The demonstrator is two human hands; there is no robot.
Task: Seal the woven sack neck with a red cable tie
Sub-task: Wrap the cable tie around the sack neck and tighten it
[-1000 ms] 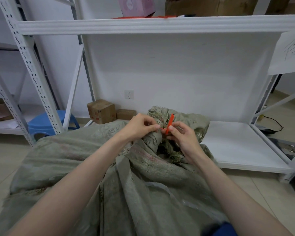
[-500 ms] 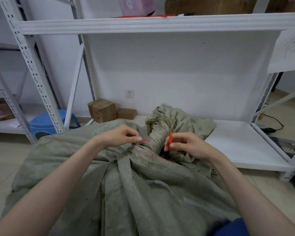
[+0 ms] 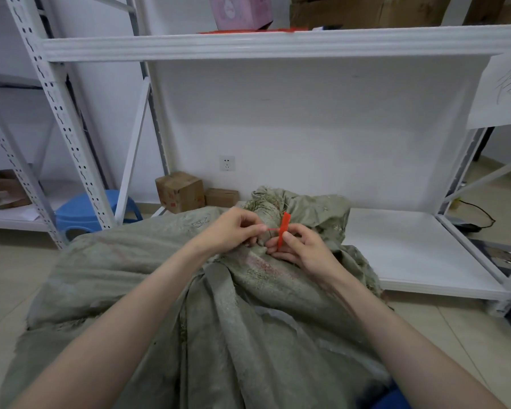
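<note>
While the left hand (image 3: pixel 233 228) pinches the red cable tie (image 3: pixel 283 228) tail, the right hand (image 3: pixel 300 250) grips its head; pulling straight should cinch the woven sack neck (image 3: pixel 266 211) evenly.

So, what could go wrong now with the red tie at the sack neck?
1. The left hand pinches only the thin tail of the red cable tie, so it might slip out when pulled.
2. The sack neck is bunched and frayed; folds beside the right hand could stay outside the loop, leaving a gap.
</note>
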